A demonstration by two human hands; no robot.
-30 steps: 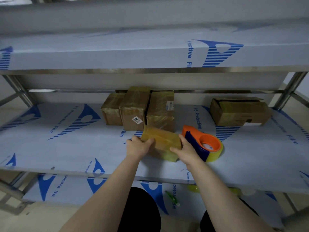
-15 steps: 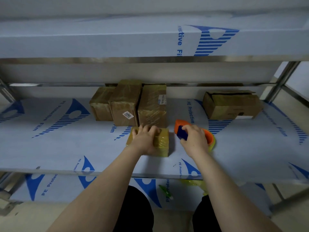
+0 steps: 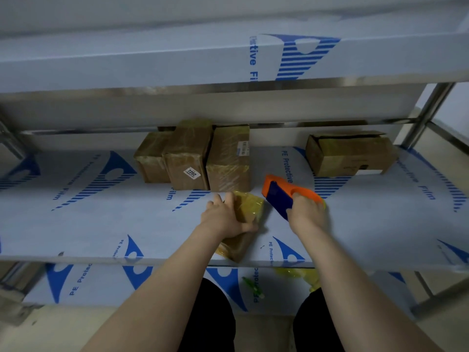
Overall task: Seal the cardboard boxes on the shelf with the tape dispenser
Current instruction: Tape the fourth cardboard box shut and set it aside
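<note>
On the middle shelf (image 3: 101, 224), near its front edge, the left hand (image 3: 224, 219) is gripping a small tape-wrapped box (image 3: 248, 208). At its 3 o'clock, just beside it, the right hand (image 3: 305, 215) is grasping the orange-and-blue tape dispenser (image 3: 278, 196). Three taped boxes (image 3: 193, 158) are sitting at 12 o'clock, and a fourth box (image 3: 347, 156) is sitting at 2 o'clock.

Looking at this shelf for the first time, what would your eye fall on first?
The orange and blue dispenser in the right hand, at the shelf's middle, stands out most. Beside it, the left hand holds a small box near the front edge. Taped boxes cluster at the back, a lone box to their right.
</note>
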